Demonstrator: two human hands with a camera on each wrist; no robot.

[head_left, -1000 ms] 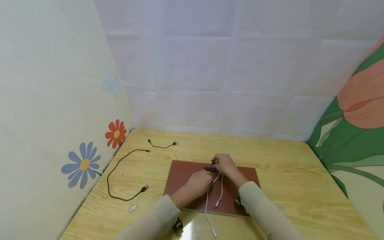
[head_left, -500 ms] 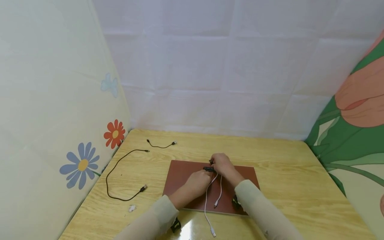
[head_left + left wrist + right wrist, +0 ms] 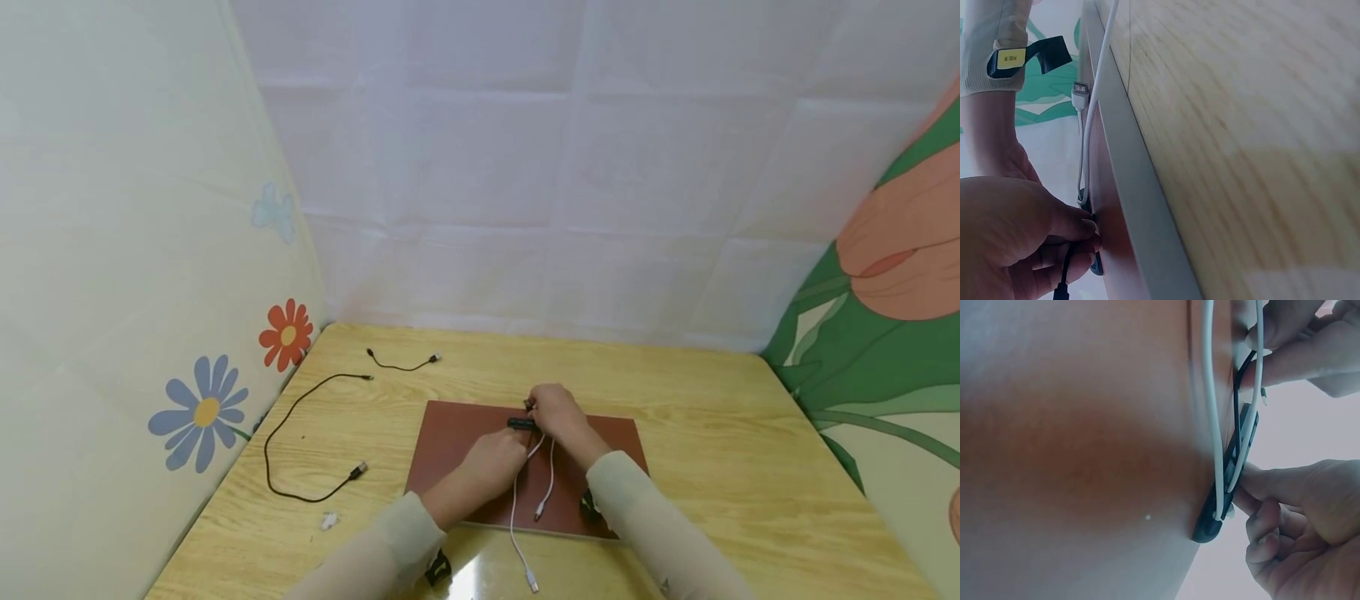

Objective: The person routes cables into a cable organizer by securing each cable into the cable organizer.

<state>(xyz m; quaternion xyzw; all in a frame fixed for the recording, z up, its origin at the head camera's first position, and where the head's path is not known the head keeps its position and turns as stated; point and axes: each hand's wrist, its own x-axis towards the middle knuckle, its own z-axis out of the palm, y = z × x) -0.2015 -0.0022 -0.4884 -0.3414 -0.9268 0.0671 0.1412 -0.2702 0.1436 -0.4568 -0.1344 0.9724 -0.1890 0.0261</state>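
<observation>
A black slotted cable clip (image 3: 521,423) sits on a brown board (image 3: 457,433); in the right wrist view, white cables (image 3: 1211,412) and a thin black cable (image 3: 1237,419) run across it. My left hand (image 3: 491,460) pinches the black cable just in front of the clip, as the left wrist view also shows with the hand (image 3: 1016,231) close up. At the clip's far side, my right hand (image 3: 558,412) holds it with thumb and curled finger (image 3: 1263,515); the exact contact is partly hidden. A black plug (image 3: 529,404) shows beside the right fingertips.
A long black USB cable (image 3: 268,454) curves over the wooden table (image 3: 735,450) at the left, with a short black cable (image 3: 401,367) behind it. A small white piece (image 3: 330,520) lies near the left sleeve. One white plug (image 3: 532,581) hangs past the board's front edge.
The view has shifted very slightly. Both hands stay at the cable clip with almost no movement, and the cables lie as before.
</observation>
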